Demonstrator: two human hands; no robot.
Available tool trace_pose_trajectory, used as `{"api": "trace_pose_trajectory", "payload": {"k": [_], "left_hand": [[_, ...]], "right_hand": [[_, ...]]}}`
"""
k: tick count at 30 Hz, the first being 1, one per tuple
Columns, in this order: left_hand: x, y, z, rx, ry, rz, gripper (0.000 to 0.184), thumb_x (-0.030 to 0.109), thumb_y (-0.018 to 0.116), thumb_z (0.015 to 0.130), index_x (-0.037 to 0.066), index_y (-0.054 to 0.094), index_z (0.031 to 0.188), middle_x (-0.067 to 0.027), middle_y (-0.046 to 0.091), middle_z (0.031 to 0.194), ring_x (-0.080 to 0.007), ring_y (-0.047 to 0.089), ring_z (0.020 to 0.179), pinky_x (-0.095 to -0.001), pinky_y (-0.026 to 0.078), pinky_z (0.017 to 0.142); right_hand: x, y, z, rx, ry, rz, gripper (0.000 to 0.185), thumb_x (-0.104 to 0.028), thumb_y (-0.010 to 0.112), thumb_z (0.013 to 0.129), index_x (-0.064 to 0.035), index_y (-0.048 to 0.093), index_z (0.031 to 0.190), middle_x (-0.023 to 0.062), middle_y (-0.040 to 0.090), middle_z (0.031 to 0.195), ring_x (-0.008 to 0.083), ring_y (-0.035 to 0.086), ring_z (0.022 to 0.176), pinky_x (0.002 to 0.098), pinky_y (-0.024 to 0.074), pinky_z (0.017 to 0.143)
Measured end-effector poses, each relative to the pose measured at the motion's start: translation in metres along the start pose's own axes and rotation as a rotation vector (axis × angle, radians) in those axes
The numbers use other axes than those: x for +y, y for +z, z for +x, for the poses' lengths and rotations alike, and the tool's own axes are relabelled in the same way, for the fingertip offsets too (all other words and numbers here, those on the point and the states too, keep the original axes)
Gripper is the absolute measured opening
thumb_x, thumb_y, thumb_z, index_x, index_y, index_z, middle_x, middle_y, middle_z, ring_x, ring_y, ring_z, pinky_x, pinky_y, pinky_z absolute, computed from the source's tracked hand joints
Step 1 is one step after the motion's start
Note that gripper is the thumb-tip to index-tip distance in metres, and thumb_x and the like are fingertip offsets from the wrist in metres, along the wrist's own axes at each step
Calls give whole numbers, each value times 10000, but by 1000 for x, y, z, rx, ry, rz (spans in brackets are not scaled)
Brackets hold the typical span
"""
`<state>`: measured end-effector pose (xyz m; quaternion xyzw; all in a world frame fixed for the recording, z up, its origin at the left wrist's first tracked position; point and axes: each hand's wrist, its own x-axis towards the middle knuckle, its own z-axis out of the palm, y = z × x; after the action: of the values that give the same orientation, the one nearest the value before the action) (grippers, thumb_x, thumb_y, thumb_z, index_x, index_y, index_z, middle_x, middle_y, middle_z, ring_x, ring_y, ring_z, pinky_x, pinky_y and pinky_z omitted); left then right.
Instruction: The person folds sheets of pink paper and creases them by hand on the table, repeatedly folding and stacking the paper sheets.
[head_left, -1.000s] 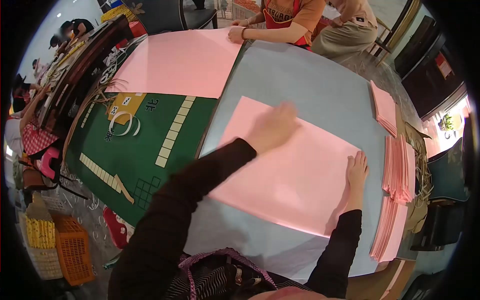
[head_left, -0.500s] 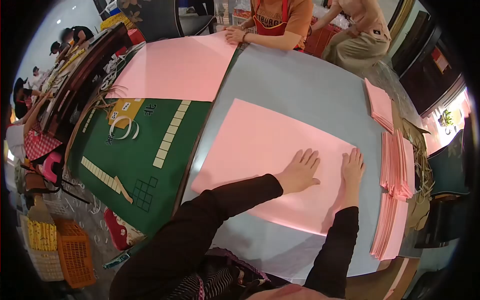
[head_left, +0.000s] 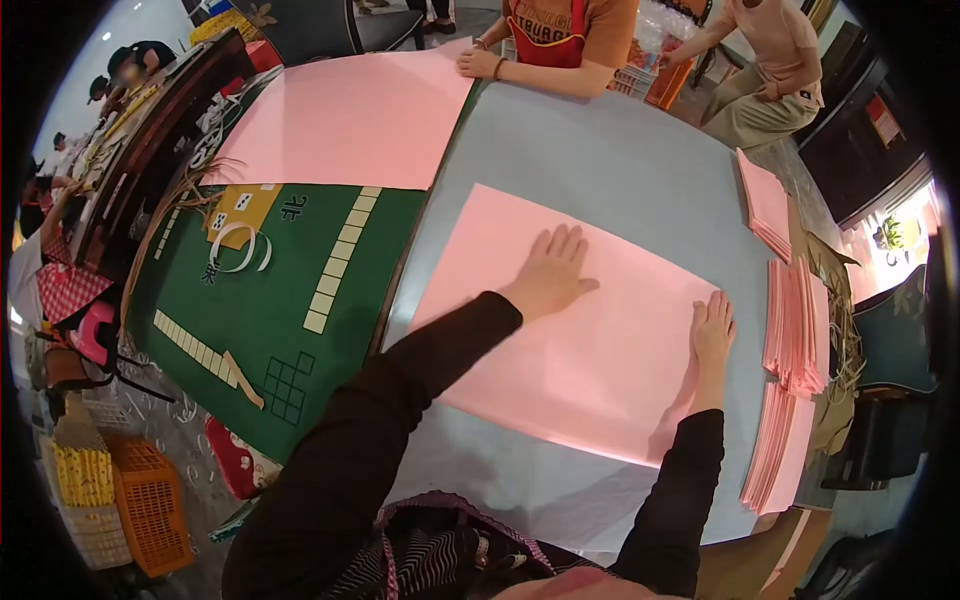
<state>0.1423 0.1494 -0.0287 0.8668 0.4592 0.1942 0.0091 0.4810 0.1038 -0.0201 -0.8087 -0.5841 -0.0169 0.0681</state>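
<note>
A large pink sheet [head_left: 570, 370], apparently folded, lies on the grey tabletop [head_left: 560, 130]. Flat on its upper left part rests my left hand [head_left: 552, 272], fingers spread, holding nothing. My right hand [head_left: 714, 325] presses on the sheet's right edge with its fingers stretched out. Both palms face down on the pink surface. Stacks of folded pink sheets lie along the table's right side: one at the back [head_left: 765, 203], one in the middle [head_left: 795, 325] and one in front [head_left: 778, 450].
On the left, a green mat [head_left: 240, 330] bears a white strap loop [head_left: 232, 250] and a wooden strip [head_left: 243, 380]. Another pink sheet [head_left: 350, 120] lies behind, touched by a co-worker [head_left: 570, 50]. An orange crate [head_left: 150, 500] stands on the floor.
My left hand has moved up and left across the sheet since half a second ago. My right hand stays at the right edge. The person at the back right has shifted rightward.
</note>
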Motion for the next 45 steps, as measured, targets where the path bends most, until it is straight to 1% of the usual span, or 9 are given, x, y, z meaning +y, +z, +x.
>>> {"api": "trace_pose_trajectory", "payload": {"k": [11,23,25,29,31,33,37,41,45], "left_hand": [[-101,-25,-10,-30,-174,64,712,487,415,949,-59,327,1397,-216,307,1480,-362,241,1393,-503,179,1116],[-137,-46,-23,-114,-298,84,769,508,403,951,-81,266,1426,-231,221,1519,-371,173,1420,-520,140,1131],[-131,-67,-22,-248,-393,198,780,512,411,946,-87,263,1424,-240,219,1519,-382,161,1422,-515,137,1134],[-97,-74,-36,-172,-342,204,780,509,424,942,-88,267,1420,-240,221,1518,-390,155,1422,-518,136,1133],[-51,-87,-42,-326,-213,-56,783,516,426,940,-74,263,1428,-246,213,1518,-387,144,1426,-526,135,1131],[-3,-67,-76,-161,29,-142,767,508,463,928,-57,295,1417,-244,237,1509,-389,185,1412,-531,153,1122],[96,-97,-115,-190,197,-397,793,545,520,878,-50,367,1380,-223,274,1496,-391,257,1377,-546,201,1101],[159,-77,-136,-201,124,-429,805,568,500,875,-80,397,1342,-261,307,1462,-399,246,1383,-552,241,1086],[168,-59,-152,-106,121,-292,830,605,518,835,-90,467,1286,-243,355,1425,-392,309,1319,-556,235,1066]], "right_hand": [[8,12,4,62,-30,-29,579,-463,346,963,-97,358,1411,113,315,1503,304,263,1395,528,200,1108],[11,13,6,45,-23,-15,587,-470,340,960,-107,333,1422,118,304,1511,321,250,1402,539,183,1116],[11,13,6,56,-34,-15,586,-469,340,961,-107,333,1422,118,304,1511,317,250,1403,539,183,1116],[9,12,6,72,-33,-14,577,-470,348,962,-97,356,1403,120,329,1494,315,269,1391,542,203,1104],[9,13,6,82,-46,-13,571,-469,352,962,-93,368,1391,122,341,1485,318,280,1384,544,215,1098],[12,18,7,122,-62,-42,546,-462,357,963,-95,387,1367,125,368,1462,321,305,1366,546,244,1081],[16,18,5,120,-136,-108,532,-457,357,965,-99,390,1358,123,381,1452,322,322,1355,545,263,1069],[20,21,12,96,-134,-107,534,-465,351,965,-109,388,1362,104,370,1462,318,332,1346,537,284,1054],[21,23,17,92,-115,-126,528,-479,338,966,-119,401,1347,90,363,1464,319,338,1338,531,304,1040]]}}
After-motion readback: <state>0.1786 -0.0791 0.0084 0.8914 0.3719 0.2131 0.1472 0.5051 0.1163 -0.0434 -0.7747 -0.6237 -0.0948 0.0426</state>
